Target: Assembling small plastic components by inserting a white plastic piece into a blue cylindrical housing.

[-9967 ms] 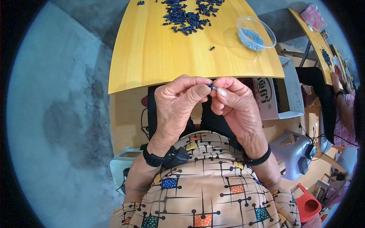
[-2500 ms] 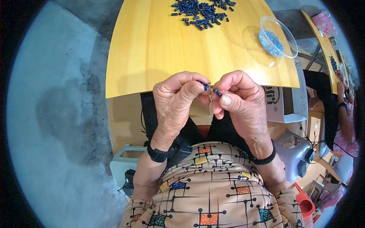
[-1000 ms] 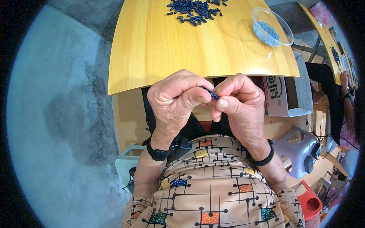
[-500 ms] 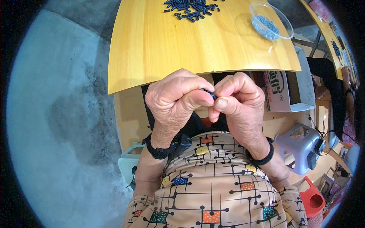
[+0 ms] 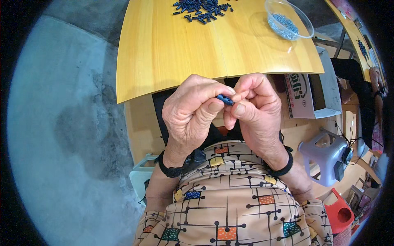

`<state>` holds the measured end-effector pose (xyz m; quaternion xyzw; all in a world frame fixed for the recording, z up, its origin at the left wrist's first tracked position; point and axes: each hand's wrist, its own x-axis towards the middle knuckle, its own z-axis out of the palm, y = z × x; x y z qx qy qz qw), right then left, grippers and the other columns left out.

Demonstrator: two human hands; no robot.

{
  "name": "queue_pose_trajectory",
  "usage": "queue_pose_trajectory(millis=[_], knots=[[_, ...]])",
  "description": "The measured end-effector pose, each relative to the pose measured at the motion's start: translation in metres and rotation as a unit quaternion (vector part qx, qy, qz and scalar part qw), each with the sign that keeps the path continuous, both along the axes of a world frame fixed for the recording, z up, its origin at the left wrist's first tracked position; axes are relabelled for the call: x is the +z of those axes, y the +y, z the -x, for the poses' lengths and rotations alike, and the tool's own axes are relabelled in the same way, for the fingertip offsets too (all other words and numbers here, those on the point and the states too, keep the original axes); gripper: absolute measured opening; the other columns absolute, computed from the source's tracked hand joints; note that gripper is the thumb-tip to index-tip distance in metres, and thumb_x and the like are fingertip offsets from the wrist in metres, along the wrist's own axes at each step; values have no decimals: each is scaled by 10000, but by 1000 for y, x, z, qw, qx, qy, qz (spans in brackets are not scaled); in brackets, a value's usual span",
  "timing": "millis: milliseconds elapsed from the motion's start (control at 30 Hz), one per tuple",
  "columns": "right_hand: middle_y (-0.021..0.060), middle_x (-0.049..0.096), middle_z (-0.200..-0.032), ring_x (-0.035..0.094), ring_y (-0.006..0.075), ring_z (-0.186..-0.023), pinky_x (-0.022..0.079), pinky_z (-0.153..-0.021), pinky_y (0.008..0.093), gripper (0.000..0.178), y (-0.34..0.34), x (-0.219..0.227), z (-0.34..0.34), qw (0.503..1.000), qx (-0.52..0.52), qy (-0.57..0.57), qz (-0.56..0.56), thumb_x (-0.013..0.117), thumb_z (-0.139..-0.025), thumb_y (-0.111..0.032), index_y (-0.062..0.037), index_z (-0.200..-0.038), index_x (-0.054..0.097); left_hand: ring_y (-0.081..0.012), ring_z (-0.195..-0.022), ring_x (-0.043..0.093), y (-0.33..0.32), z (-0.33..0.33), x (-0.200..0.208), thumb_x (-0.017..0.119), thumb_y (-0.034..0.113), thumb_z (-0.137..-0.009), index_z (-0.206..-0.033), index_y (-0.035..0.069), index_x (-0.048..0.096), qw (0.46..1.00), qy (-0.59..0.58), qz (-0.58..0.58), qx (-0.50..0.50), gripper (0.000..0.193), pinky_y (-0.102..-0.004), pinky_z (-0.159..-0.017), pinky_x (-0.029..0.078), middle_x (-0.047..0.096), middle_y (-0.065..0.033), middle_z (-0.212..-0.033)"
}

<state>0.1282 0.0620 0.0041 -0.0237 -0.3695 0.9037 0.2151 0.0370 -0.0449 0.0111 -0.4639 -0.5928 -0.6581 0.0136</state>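
Note:
A small dark-blue plastic block with holes along its side [image 5: 225,99] is held up between my two hands, just in front of the table's near edge. My left hand [image 5: 189,107] pinches its left end between thumb and forefinger. The thumb and fingertips of my right hand [image 5: 258,104] close around its right end. Whether a second small part sits in the right fingertips is hidden. Similar blue pieces lie in a loose pile [image 5: 201,8] at the table's far side. A clear round plastic tub [image 5: 305,30] stands to the right, holding many tiny silvery metal parts [image 5: 284,27].
The yellow wooden table [image 5: 176,49] curves across the top. Under its right edge is an open cardboard box [image 5: 299,98]. A pale plastic stool [image 5: 320,158] and a red stool [image 5: 337,211] stand at right. Another person's hand [image 5: 374,76] rests at a farther table.
The left thumb has drawn back, so more of the blue block shows between my fingertips. Both hands stay in nearly the same place. The view has shifted slightly.

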Motion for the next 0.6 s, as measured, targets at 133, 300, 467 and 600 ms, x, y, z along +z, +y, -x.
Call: queue_pose_trajectory(millis=[133, 300, 467, 600], knots=[[64, 602, -787, 588, 96, -643, 506, -572, 196, 320, -1, 0, -2, 1000, -5, 14, 0, 679, -764, 16, 15, -1040, 518, -126, -691, 580, -3, -8, 8, 627, 135, -846, -918, -2, 662, 999, -35, 37, 5, 158, -228, -598, 467, 618, -87, -846], [43, 599, -820, 586, 88, -719, 506, -640, 193, 413, 1, -1, -2, 997, -30, 34, -61, 697, -744, 14, 21, -1114, 514, -114, -701, 579, 2, -18, 13, 620, 38, -833, -935, -11, 669, 990, -142, -13, -1, 123, -213, -643, 473, 623, -83, -864], [19, 586, -814, 570, 73, -754, 483, -701, 194, 464, 2, 4, -4, 991, -52, 37, -114, 706, -725, 20, 24, -1154, 529, -101, -731, 541, 4, -27, 23, 618, 110, -843, -1124, -36, 553, 972, -232, -23, -44, 323, -196, -649, 434, 601, -64, -823], [16, 583, -818, 557, 69, -742, 470, -692, 187, 436, 4, 5, -8, 989, -49, 29, -133, 704, -724, 23, 19, -1136, 561, -92, -734, 580, 6, -28, 26, 624, 74, -837, -1326, -41, 345, 953, -294, -43, -66, 575, -197, -673, 461, 637, -75, -834]])
